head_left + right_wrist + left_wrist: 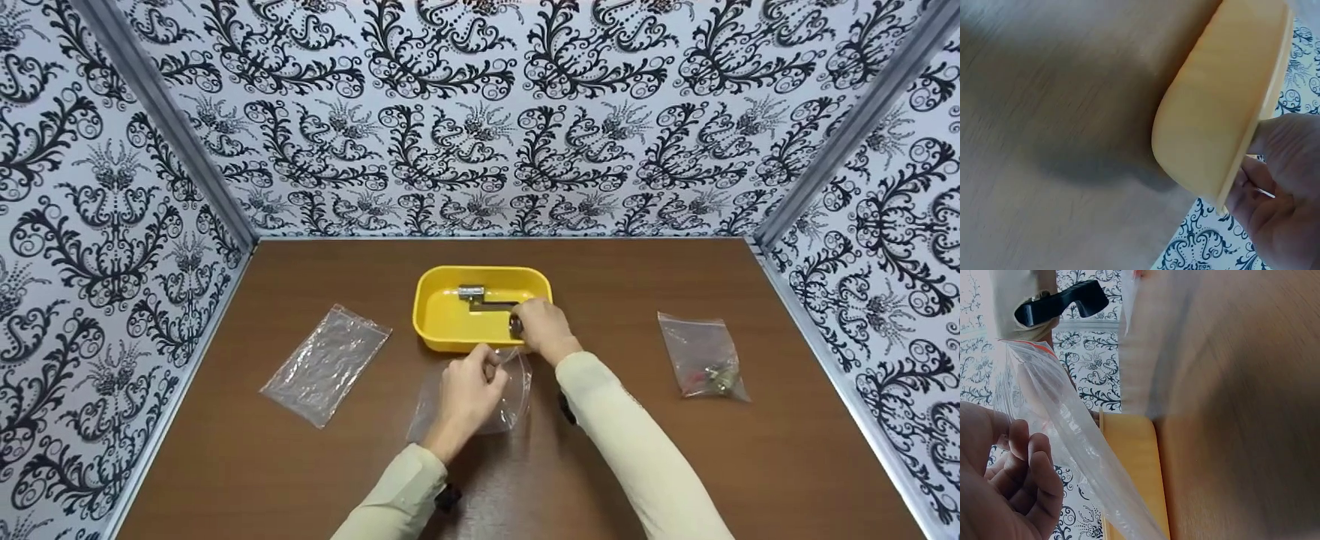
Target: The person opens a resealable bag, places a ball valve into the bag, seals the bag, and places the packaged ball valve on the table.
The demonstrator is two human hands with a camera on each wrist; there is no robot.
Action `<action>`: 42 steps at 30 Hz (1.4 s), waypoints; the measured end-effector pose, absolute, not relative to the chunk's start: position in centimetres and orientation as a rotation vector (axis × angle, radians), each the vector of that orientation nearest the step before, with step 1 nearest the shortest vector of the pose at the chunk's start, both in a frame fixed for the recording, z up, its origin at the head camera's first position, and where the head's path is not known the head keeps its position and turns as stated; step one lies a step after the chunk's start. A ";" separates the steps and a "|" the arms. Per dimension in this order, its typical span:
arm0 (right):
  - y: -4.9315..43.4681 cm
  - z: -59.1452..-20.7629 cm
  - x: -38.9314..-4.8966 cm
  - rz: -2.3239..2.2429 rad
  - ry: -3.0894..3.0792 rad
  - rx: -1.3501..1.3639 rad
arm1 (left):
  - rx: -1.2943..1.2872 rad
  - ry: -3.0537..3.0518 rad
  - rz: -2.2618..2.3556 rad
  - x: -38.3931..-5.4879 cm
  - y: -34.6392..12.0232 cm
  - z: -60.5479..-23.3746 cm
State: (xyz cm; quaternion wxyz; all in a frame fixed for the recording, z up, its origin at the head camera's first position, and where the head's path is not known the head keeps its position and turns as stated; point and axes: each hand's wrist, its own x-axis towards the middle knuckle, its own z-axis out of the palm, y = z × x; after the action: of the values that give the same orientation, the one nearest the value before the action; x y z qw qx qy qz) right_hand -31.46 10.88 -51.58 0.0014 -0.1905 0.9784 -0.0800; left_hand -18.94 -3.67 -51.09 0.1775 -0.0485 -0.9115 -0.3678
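Note:
My left hand pinches the top edge of a clear zip bag in front of the yellow tray. In the left wrist view, the bag hangs from thumb and forefinger, with an orange strip along its mouth. Over the right side of the yellow tray, my right hand grips a metal crank handle by its dark knob end. The crank's silver cylinder lies toward the back of the tray. From the right wrist, the tray wall hides part of the fingers.
To the left on the brown table lies a flat clear bag. At the right is another zip bag with small brass-coloured and red pieces inside. Patterned walls enclose the back and sides.

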 end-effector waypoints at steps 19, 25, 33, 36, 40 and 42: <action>11.7 -51.7 -32.2 -0.119 2.960 -0.601 | -0.185 -2.570 -1.115 -18.8 -3.3 -50.8; 11.8 -51.3 -32.0 -0.226 2.907 -0.706 | -0.215 -2.521 -1.089 -18.9 -3.4 -50.8; 12.7 -50.2 -31.8 -0.325 3.008 -0.818 | -0.220 -2.509 -1.078 -19.0 -3.3 -50.8; 13.3 -49.4 -31.7 -0.343 3.039 -0.853 | -0.212 -2.531 -1.088 -19.1 -3.3 -50.8; 14.6 -48.3 -31.2 -0.383 3.071 -0.906 | -0.197 -2.576 -1.095 -19.2 -3.4 -50.9; 15.2 -47.9 -30.7 -0.391 3.088 -0.933 | -0.180 -2.610 -1.106 -19.2 -3.5 -51.0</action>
State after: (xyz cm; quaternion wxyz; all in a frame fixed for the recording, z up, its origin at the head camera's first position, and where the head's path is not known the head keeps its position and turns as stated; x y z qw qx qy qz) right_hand -30.70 15.20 -47.87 -0.0539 -0.2868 0.9489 -0.1202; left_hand -19.20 -3.49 -51.01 0.1499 -0.0626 -0.9085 -0.3850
